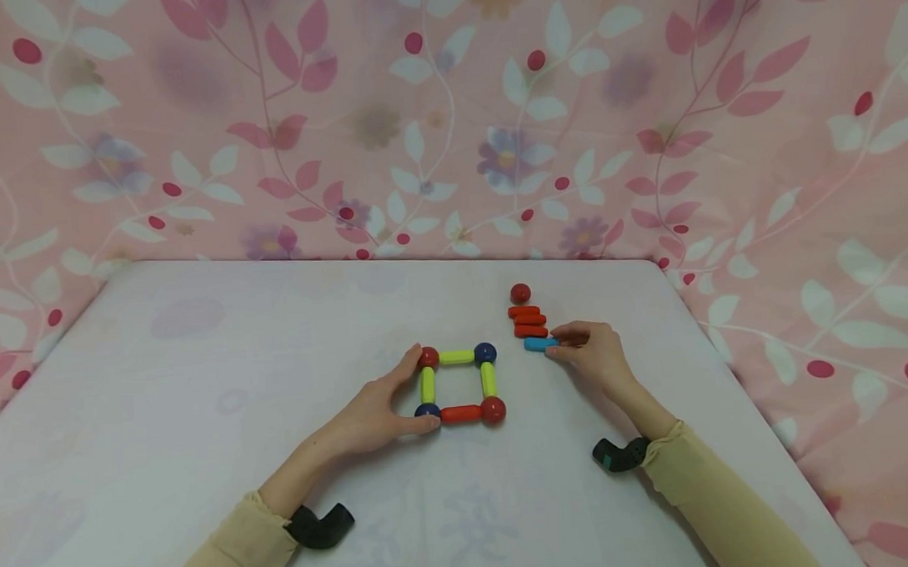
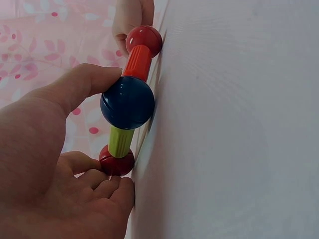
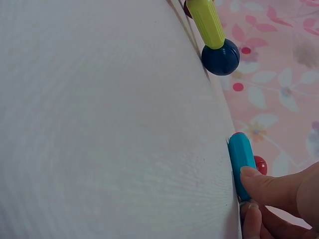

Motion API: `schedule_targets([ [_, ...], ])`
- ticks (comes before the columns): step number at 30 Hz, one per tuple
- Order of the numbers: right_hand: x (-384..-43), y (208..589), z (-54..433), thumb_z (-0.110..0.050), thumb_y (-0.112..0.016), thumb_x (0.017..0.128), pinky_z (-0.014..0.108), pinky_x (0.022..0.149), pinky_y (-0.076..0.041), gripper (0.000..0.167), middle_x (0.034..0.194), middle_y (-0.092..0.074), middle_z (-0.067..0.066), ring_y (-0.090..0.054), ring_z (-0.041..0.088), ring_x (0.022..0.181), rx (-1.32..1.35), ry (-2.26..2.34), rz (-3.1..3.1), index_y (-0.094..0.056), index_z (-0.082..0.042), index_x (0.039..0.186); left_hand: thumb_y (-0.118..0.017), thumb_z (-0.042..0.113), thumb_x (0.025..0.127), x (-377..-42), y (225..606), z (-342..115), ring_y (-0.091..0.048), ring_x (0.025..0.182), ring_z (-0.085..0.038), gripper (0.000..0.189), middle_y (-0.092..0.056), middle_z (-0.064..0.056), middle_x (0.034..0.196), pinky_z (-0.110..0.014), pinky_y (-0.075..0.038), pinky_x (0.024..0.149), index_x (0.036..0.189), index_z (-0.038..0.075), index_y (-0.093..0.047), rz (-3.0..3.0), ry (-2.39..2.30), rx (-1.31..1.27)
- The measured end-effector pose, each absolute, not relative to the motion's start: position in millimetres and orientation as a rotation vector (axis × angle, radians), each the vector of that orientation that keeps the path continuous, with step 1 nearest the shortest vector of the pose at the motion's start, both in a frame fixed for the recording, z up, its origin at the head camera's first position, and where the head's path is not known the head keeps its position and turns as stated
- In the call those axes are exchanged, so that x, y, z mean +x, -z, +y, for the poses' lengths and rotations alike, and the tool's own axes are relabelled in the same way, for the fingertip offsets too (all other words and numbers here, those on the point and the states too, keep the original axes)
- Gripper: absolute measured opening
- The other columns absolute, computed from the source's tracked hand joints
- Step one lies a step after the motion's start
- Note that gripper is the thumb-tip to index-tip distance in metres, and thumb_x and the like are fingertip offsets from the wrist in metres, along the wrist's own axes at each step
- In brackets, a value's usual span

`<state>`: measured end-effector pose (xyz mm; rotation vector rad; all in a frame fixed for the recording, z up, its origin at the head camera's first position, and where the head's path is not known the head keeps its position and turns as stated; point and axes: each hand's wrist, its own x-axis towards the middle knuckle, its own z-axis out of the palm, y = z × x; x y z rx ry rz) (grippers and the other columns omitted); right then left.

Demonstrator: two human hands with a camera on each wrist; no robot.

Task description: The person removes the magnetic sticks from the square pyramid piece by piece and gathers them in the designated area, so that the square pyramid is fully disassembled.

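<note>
On the table lies a square of magnetic sticks and balls, with red and dark blue balls at its corners. Three sides are yellow-green sticks (image 1: pixel 457 358); the near side is a red stick (image 1: pixel 461 413). My left hand (image 1: pixel 364 413) holds the square's left side, thumb against the near blue ball (image 2: pixel 127 102) and fingers at the far red ball (image 2: pixel 116 160). To the right, my right hand (image 1: pixel 597 355) pinches one end of a light blue stick (image 1: pixel 536 344) between thumb and fingers. In the right wrist view that blue stick (image 3: pixel 241 162) lies along the tabletop.
Just beyond the blue stick, several loose red sticks (image 1: pixel 528 320) lie in a row, with a loose red ball (image 1: pixel 520 293) behind them. The white-covered table (image 1: pixel 201 359) ends at a pink floral cloth (image 1: pixel 449 150) at the back and right.
</note>
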<state>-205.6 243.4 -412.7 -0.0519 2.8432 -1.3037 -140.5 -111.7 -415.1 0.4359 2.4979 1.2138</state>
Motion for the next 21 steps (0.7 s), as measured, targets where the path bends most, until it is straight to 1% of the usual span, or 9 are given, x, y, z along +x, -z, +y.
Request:
schedule_targets([
  [4, -205.2, 412.4, 243.8, -0.016, -0.078, 0.088, 0.025, 0.082, -0.053, 0.034, 0.107, -0.072, 0.016, -0.064, 0.027, 0.097, -0.050, 1.315, 2.837, -0.071, -0.003, 0.119, -0.078, 0.047, 0.083, -140.6, 415.7, -112.1, -0.019, 0.154, -0.026, 0.103, -0.021, 0.003, 0.167, -0.058, -0.029, 0.118, 0.161, 0.030, -0.014, 2.495, -1.217, 0.438],
  [15, -204.4, 412.2, 243.9, -0.013, -0.077, 0.089, 0.020, 0.080, -0.052, 0.034, 0.108, -0.071, 0.017, -0.064, 0.027, 0.098, -0.013, 1.336, 2.813, -0.070, -0.002, 0.121, -0.077, 0.049, 0.083, -140.8, 415.8, -112.2, -0.019, 0.154, -0.026, 0.102, -0.021, 0.003, 0.167, -0.060, -0.029, 0.117, 0.161, 0.032, -0.014, 2.496, -1.208, 0.426],
  [18, -204.7, 412.0, 245.2, -0.015, -0.076, 0.089, 0.025, 0.085, -0.055, 0.038, 0.112, -0.070, 0.017, -0.065, 0.028, 0.101, -0.020, 1.332, 2.809, -0.068, -0.002, 0.124, -0.078, 0.048, 0.083, -140.7, 416.1, -112.0, -0.019, 0.154, -0.026, 0.102, -0.021, 0.003, 0.167, -0.059, -0.029, 0.117, 0.161, 0.032, -0.015, 2.494, -1.214, 0.423],
  [21, -203.2, 407.8, 246.4, -0.015, -0.077, 0.088, 0.038, 0.093, -0.056, 0.043, 0.117, -0.069, 0.019, -0.065, 0.031, 0.105, -0.047, 1.316, 2.835, -0.065, -0.001, 0.127, -0.078, 0.048, 0.083, -140.2, 416.5, -111.2, -0.017, 0.154, -0.025, 0.102, -0.020, 0.004, 0.167, -0.059, -0.029, 0.117, 0.161, 0.032, -0.014, 2.475, -1.227, 0.423],
])
